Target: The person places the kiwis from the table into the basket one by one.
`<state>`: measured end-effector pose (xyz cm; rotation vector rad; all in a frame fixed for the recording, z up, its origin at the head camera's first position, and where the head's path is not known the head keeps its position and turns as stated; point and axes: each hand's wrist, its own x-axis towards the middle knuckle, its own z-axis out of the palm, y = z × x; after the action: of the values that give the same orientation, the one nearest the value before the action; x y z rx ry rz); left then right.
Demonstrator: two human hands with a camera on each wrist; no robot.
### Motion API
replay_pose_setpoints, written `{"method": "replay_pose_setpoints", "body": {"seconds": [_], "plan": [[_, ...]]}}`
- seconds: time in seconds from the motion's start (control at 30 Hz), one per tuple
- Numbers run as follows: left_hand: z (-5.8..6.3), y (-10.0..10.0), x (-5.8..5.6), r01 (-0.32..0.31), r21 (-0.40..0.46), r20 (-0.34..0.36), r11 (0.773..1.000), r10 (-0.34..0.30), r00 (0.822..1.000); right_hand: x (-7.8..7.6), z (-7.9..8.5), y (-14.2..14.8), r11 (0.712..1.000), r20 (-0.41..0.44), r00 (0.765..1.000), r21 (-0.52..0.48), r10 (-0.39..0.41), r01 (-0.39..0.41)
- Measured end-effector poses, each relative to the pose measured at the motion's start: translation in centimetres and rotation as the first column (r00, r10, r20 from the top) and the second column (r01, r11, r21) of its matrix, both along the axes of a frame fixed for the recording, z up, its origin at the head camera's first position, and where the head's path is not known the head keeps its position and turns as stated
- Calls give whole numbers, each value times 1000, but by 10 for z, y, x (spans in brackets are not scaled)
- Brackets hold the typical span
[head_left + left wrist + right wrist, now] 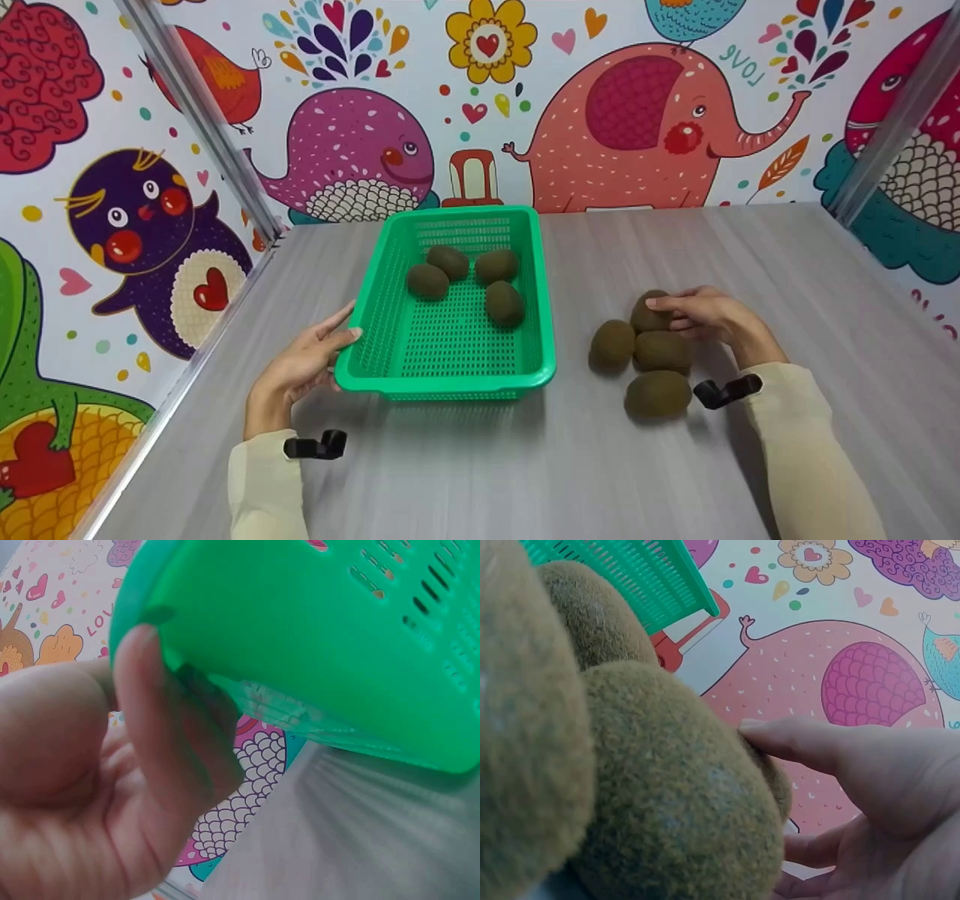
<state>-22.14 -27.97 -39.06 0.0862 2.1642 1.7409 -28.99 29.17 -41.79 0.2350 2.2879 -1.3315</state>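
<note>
A green plastic basket (446, 384) stands on the table with several brown, fuzzy kiwis (505, 304) inside, toward its far half. My left hand (304, 364) grips the basket's left rim; in the left wrist view the thumb (141, 675) lies against the green wall. Right of the basket, several more kiwis (658, 395) sit in a close cluster. My right hand (709, 319) pinches the farthest kiwi (649, 313) of that cluster, thumb over its upper side. Nearer kiwis (675, 787) partly hide this kiwi in the right wrist view.
The grey wood-look table (465, 472) extends around the basket and the cluster. Cartoon-printed walls (487, 135) enclose the back and sides, with metal corner posts (202, 112) at left and right. A small black device (319, 445) is strapped on each wrist.
</note>
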Motion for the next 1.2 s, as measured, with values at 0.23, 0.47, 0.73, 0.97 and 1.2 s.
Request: {"method": "replay_pose_setpoints", "body": {"seconds": [0.23, 0.47, 0.73, 0.97, 1.2], "plan": [[2, -1, 1, -13, -14, 8, 1000, 13, 1000, -6, -2, -3, 995, -19, 999, -88, -49, 47], [1, -1, -1, -18, -16, 5, 1000, 18, 1000, -9, 1, -3, 947, -21, 993, -305, -116, 104], [0, 0, -2, -26, -22, 10, 999, 26, 1000, -7, 7, -6, 842, 16, 991, -525, -136, 124], [1, 0, -1, -9, -8, 10, 1000, 9, 1000, -3, 16, -14, 768, -2, 992, -633, -123, 94], [0, 0, -2, -11, -1, 16, 1000, 11, 1000, -1, 22, -27, 763, 29, 990, -634, -139, 125]]}}
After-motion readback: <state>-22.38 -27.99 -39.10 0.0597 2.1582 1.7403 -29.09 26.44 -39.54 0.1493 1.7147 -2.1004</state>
